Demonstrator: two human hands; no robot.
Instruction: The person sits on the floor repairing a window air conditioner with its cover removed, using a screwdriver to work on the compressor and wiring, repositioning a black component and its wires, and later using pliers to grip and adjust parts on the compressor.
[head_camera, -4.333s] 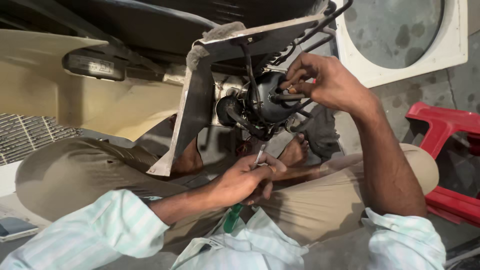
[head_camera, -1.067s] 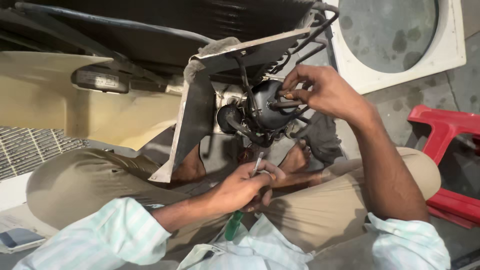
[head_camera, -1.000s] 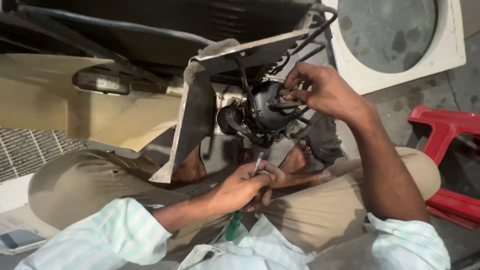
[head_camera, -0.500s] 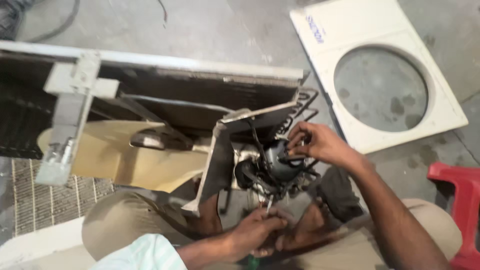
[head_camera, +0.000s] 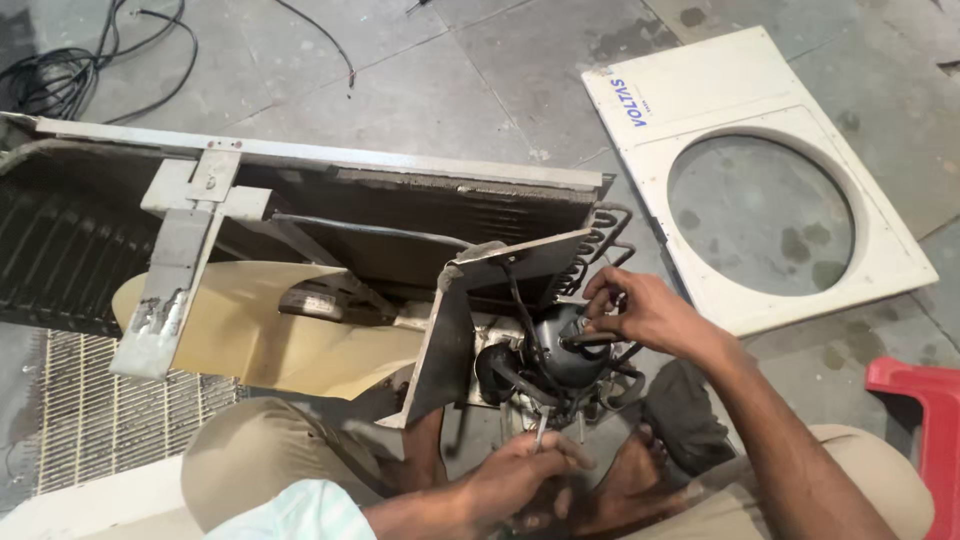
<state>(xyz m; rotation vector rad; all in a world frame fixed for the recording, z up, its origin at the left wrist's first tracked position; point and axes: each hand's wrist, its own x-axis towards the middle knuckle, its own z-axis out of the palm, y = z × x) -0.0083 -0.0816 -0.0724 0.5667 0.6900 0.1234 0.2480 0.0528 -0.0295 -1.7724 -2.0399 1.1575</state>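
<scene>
An opened air-conditioner outdoor unit (head_camera: 300, 190) lies on the floor in front of me, with a black compressor (head_camera: 560, 350) and its pipes behind a grey metal partition (head_camera: 445, 340). My right hand (head_camera: 640, 310) rests on top of the compressor, fingers pinching a black wire or pipe there. My left hand (head_camera: 520, 475) is below the compressor, closed round a thin metal tool (head_camera: 540, 430) with a green handle that points up at the base. My bare foot (head_camera: 630, 480) sits beside it.
A white front panel (head_camera: 650, 110) with a round hole lies on the floor at the right. A red plastic stool (head_camera: 925, 420) stands at the right edge. Black cables (head_camera: 90, 60) coil at the top left. A metal grille (head_camera: 90, 410) lies at the lower left.
My head has lifted, so the view now takes in the whole unit, the floor and the white panel. Both hands stay at the compressor as before.
</scene>
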